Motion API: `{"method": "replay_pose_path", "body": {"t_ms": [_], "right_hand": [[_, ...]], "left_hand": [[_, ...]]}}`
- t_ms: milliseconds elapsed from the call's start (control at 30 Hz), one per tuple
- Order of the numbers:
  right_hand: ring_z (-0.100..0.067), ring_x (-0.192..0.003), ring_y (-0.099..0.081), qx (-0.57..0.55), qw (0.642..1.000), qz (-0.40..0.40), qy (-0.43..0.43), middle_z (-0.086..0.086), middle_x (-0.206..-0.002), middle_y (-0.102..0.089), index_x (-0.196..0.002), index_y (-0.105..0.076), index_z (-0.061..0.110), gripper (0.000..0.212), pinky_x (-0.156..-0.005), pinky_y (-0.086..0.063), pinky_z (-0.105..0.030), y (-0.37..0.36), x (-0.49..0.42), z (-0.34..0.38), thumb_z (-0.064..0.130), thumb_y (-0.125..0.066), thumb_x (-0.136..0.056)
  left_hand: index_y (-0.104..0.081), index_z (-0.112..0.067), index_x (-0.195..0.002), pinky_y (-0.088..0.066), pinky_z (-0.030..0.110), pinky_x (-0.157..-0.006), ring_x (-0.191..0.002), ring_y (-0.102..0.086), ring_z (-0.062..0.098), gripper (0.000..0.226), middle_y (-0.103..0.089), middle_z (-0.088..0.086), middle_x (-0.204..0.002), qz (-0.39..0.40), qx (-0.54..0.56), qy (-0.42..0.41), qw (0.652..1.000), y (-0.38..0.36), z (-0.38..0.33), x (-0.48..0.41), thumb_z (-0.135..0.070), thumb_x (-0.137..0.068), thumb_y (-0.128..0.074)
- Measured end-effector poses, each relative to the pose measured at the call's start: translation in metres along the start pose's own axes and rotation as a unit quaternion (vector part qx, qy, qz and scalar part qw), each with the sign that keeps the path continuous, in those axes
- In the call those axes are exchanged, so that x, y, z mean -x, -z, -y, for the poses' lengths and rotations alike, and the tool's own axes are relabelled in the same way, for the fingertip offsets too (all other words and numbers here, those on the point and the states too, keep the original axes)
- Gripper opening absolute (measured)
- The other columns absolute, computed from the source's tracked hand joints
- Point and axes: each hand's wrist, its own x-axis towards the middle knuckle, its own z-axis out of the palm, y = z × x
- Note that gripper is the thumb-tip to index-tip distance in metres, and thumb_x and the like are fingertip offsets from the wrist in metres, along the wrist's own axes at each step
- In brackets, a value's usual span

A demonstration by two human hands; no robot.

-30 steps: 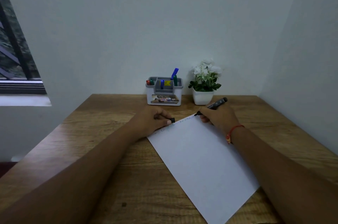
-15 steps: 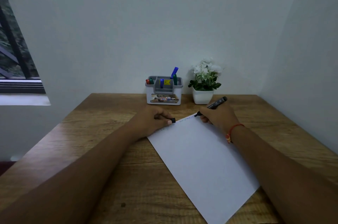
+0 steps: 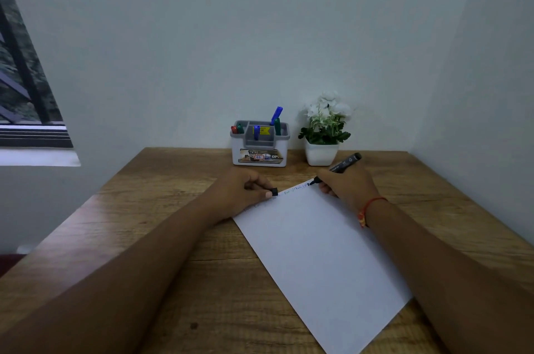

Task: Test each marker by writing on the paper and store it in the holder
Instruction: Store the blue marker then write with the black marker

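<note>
1. Wooden table (image 3: 161, 180) set in a corner of plain white walls; one window (image 3: 20, 93) at far left.
2. One white sheet of paper (image 3: 320, 252) lies angled on the table, with a faint line of writing (image 3: 294, 188) along its far edge.
3. Right hand (image 3: 344, 186): fingers curled round one black marker (image 3: 345, 163), uncapped, tip down on the paper's far right corner, at the end of the writing, barrel tilted up and to the right.
4. Left hand (image 3: 239, 194): rests on the paper's far left corner, thumb and fingers pinching one small black cap (image 3: 274, 191).
5. One red thread bracelet (image 3: 368, 204) on the right wrist.
6. One white-and-grey holder (image 3: 260, 161) stands at the back of the table against the wall, well apart from both hands.
7. Five markers counted in the holder: one red marker (image 3: 234, 129) and one green marker (image 3: 239, 128) in the left compartment, one short blue marker (image 3: 256, 132) in the middle, one tall blue marker (image 3: 276, 115) and a second green marker (image 3: 277, 125) on the right.
8. One white-flowered plant (image 3: 325, 122) in a white pot (image 3: 320, 154) stands just right of the holder.
</note>
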Motion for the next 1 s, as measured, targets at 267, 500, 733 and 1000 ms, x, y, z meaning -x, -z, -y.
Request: {"method": "replay_pose_path", "body": {"t_ms": [267,500,733,1000], "right_hand": [[-0.013,-0.058,-0.07,0.007,1.0,0.003,-0.003,-0.002,-0.061,-0.075,-0.067,-0.075,0.007,0.028,-0.072,-0.063,-0.041,0.0008,-0.0025,-0.0025,0.033,-0.069,-0.073],[-0.013,-0.057,-0.069,0.012,1.0,-0.003,-0.011,-0.002,-0.061,-0.075,-0.07,-0.075,0.006,0.025,-0.068,-0.062,-0.038,-0.0006,-0.006,-0.0041,0.029,-0.07,-0.077],[-0.003,-0.047,-0.066,-0.013,1.0,-0.025,-0.014,-0.003,-0.061,-0.075,-0.071,-0.076,0.01,0.016,-0.045,-0.051,-0.018,-0.0001,-0.0061,-0.004,0.023,-0.072,-0.079],[-0.012,-0.056,-0.069,-0.005,1.0,-0.014,-0.008,-0.004,-0.064,-0.076,-0.074,-0.076,0.004,0.025,-0.069,-0.062,-0.036,-0.0003,-0.0028,-0.0026,0.029,-0.075,-0.077]], "left_hand": [[-0.072,-0.03,-0.101,-0.042,0.006,-0.066,-0.085,-0.063,-0.006,0.018,-0.071,-0.018,-0.093,0.001,0.003,0.003,1.0,-0.001,0.0003,-0.0002,-0.027,-0.084,-0.072],[-0.072,-0.028,-0.103,-0.042,0.006,-0.065,-0.086,-0.063,-0.005,0.019,-0.071,-0.015,-0.095,0.0,-0.004,0.002,1.0,-0.0013,0.0004,-0.0008,-0.027,-0.085,-0.072],[-0.073,-0.028,-0.102,-0.043,0.008,-0.066,-0.087,-0.064,-0.003,0.018,-0.071,-0.016,-0.095,-0.004,0.004,-0.001,1.0,-0.0009,0.0006,-0.0005,-0.027,-0.084,-0.072],[-0.073,-0.031,-0.101,-0.043,0.008,-0.067,-0.087,-0.063,-0.004,0.017,-0.071,-0.017,-0.095,-0.001,0.0,-0.002,1.0,-0.0006,0.0015,-0.0011,-0.028,-0.084,-0.072]]}}
